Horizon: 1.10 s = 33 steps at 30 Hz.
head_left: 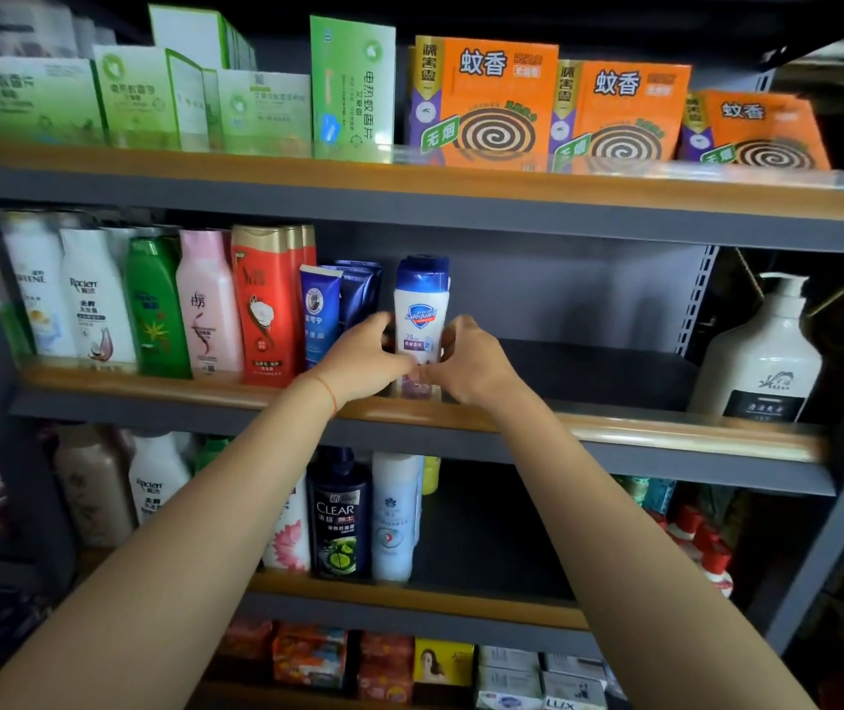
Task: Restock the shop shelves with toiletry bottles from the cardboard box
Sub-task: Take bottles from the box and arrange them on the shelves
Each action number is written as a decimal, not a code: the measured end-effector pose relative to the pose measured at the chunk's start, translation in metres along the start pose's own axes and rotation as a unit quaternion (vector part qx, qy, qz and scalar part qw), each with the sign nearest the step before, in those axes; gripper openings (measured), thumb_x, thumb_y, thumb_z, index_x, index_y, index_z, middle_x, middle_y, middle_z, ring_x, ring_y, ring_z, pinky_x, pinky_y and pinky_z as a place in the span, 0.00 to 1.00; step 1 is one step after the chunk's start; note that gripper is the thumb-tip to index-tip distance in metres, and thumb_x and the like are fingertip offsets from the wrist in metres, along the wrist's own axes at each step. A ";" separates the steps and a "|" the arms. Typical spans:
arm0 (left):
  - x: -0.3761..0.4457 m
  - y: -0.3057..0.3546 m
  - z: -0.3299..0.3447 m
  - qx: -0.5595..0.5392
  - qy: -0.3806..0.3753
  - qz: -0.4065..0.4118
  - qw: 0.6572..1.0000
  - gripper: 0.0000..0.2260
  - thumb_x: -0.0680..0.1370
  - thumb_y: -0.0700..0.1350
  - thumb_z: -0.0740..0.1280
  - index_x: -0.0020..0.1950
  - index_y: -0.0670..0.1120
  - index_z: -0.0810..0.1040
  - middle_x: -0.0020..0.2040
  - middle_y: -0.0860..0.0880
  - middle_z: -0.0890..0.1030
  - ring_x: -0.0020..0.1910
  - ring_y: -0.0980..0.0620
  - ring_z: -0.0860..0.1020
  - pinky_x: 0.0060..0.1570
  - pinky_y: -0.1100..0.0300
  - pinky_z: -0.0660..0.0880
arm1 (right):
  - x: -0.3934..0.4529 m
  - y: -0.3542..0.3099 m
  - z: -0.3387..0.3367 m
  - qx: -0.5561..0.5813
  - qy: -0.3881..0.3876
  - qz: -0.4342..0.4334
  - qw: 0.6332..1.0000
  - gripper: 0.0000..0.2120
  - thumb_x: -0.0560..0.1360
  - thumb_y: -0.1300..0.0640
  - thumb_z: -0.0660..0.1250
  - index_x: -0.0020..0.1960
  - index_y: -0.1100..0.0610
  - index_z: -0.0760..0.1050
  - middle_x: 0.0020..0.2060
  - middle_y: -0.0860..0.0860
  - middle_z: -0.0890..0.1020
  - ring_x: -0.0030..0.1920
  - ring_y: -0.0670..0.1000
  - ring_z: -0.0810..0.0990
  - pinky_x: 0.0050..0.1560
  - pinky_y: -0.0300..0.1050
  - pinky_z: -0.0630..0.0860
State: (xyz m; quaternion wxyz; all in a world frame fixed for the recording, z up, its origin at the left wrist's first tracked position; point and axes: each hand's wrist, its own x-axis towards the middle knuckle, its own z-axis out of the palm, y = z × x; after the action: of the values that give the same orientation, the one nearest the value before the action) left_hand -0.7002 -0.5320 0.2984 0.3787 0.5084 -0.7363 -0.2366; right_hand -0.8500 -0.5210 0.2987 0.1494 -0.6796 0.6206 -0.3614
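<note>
A white Safeguard bottle (420, 310) with a blue cap stands upright on the middle shelf (665, 433), right of the blue tubes (320, 310). My left hand (363, 358) grips its lower left side and my right hand (471, 363) grips its lower right side. Both arms reach up from below. Left of the tubes stands a row of shampoo bottles: red (263, 304), pink (207, 304), green (156, 304) and white (94, 299). The cardboard box is not in view.
The middle shelf is bare right of the Safeguard bottle up to a large white pump bottle (763, 356). Orange mosquito-coil boxes (481, 99) and green boxes (350, 89) fill the top shelf. A dark Clear bottle (338, 515) and others stand on the shelf below.
</note>
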 end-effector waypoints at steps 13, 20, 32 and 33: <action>-0.093 -0.058 -0.002 -0.114 0.271 0.119 0.948 0.10 0.75 0.46 0.63 0.48 0.49 0.83 0.35 0.48 0.83 0.33 0.48 0.81 0.37 0.49 0.80 | -0.078 -0.009 0.053 0.121 0.207 -0.204 0.949 0.05 0.73 0.66 0.65 0.47 0.58 0.75 0.37 0.49 0.77 0.35 0.47 0.73 0.35 0.41 0.70; -0.201 -0.234 -0.003 -0.050 0.312 -0.162 0.935 0.05 0.79 0.45 0.65 0.46 0.51 0.81 0.36 0.51 0.82 0.36 0.55 0.79 0.38 0.61 0.74 | -0.115 -0.002 0.232 0.105 -0.167 -0.150 0.969 0.06 0.74 0.65 0.63 0.44 0.56 0.76 0.29 0.44 0.75 0.30 0.43 0.74 0.34 0.38 0.69; -0.572 -0.478 0.056 0.110 0.096 -0.603 0.784 0.14 0.77 0.50 0.62 0.59 0.49 0.81 0.54 0.43 0.84 0.57 0.42 0.80 0.63 0.48 0.71 | -0.322 0.049 0.583 -0.065 -0.688 0.025 0.722 0.08 0.80 0.56 0.60 0.44 0.58 0.73 0.44 0.57 0.78 0.46 0.56 0.78 0.45 0.49 0.74; -0.589 -0.486 0.061 0.144 0.051 -0.590 0.793 0.15 0.77 0.49 0.62 0.61 0.48 0.80 0.58 0.44 0.82 0.62 0.43 0.77 0.69 0.47 0.63 | -0.337 0.055 0.602 -0.086 -0.692 0.019 0.717 0.10 0.79 0.57 0.60 0.40 0.57 0.72 0.41 0.57 0.77 0.45 0.55 0.77 0.46 0.48 0.74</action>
State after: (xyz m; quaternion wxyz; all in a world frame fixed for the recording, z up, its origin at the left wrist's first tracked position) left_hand -0.3559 -0.1679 -0.2818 0.1253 0.9041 -0.2987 -0.2786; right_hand -0.4728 -0.3578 -0.2580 0.4848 -0.7380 0.3857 0.2675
